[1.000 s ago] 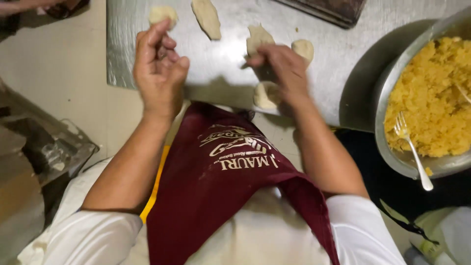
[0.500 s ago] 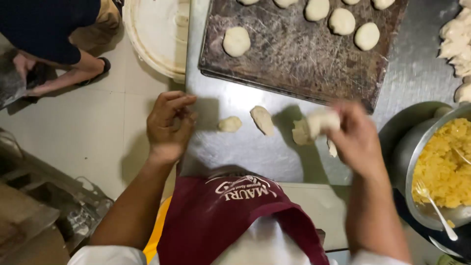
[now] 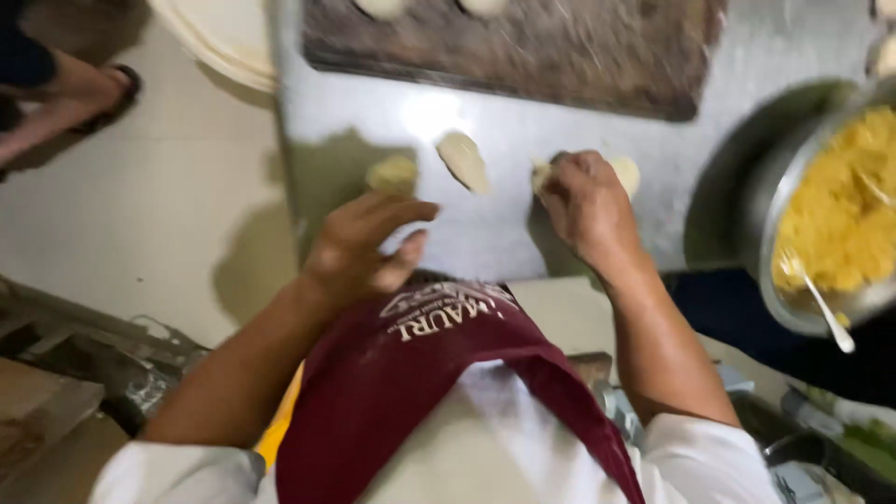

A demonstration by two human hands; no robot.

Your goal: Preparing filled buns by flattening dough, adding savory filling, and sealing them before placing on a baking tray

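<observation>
Right hand (image 3: 588, 201) grips a dough piece (image 3: 623, 173); left hand (image 3: 359, 247) hovers open, empty.

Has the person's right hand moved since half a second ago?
Yes. The right hand came down from lifted dough to press a pale dough piece on the steel table.

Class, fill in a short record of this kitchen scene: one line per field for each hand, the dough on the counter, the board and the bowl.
left hand: open, above the steel counter, near a small dough piece
right hand: resting on a dough piece
loose dough: flattened oval piece between the hands
board: dark board, far side of counter
bowl: metal bowl of yellow filling, fork in it
</observation>
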